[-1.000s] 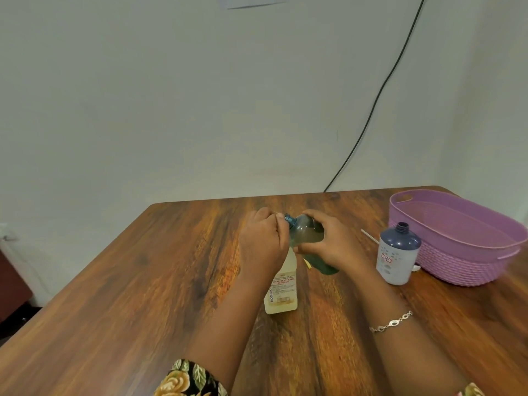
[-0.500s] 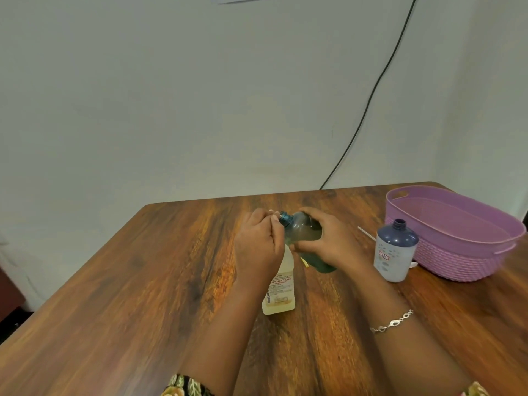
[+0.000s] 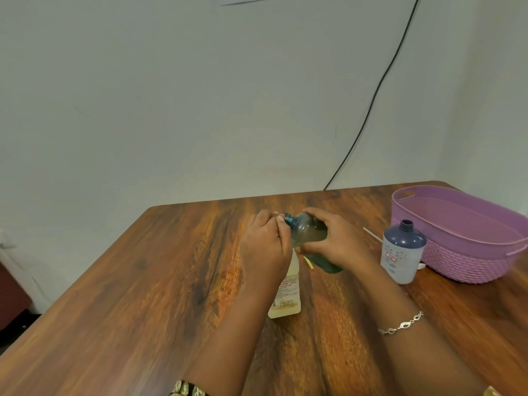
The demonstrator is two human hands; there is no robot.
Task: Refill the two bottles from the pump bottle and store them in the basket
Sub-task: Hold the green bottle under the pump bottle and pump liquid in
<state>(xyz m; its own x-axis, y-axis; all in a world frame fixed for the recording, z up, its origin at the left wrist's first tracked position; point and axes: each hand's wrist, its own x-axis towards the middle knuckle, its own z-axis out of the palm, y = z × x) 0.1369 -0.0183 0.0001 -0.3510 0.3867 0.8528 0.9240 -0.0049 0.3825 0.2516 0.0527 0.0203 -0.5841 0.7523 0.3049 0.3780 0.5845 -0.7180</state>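
Wooden table [image 3: 143,281], left to right. Left hand [image 3: 265,247] curled round hidden top of upright pale-yellow pump bottle [image 3: 287,295]. Teal bottle [image 3: 307,231]: translucent, uncapped, tilted, mouth against left fingers, gripped round the body by right hand [image 3: 340,241]. Farther right, 1 uncapped blue-shouldered bottle [image 3: 403,252] upright just beside purple basket [image 3: 463,270].

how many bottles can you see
3: a teal bottle tilted in the right hand, a pale yellow bottle beneath the left hand, a blue-topped bottle beside the basket.

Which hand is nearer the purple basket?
Right. The right hand grips the tilted green bottle mid-table, left of the basket; the left hand sits farther left, atop the pale bottle.
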